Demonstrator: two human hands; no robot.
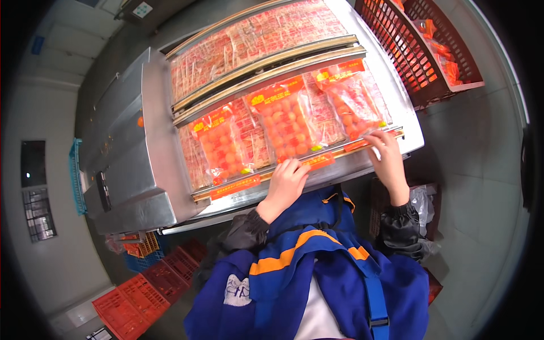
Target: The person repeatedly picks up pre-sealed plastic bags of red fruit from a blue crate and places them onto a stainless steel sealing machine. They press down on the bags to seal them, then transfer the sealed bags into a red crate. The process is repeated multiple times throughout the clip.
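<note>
Your left hand [285, 186]: at middle red-and-clear plastic bag [287, 122]
Your right hand [389, 162]: at matching right bag [352, 105]
Grips: can't tell

Over on the left I see a plain off-white wall [51, 110] with a small blue rectangular patch [38, 45] high up and, lower down, a tall dark window [35, 170] that shows one bright spot of light in its upper part and a pale barred grid below. Smooth grey-green flooring [470, 226] with thin straight seams spreads along the right side, under a cool, pale light. Open-lattice red plastic crates [141, 294] stand in a row at the left, and a turquoise plastic crate [76, 175] shows against the wall.
</note>
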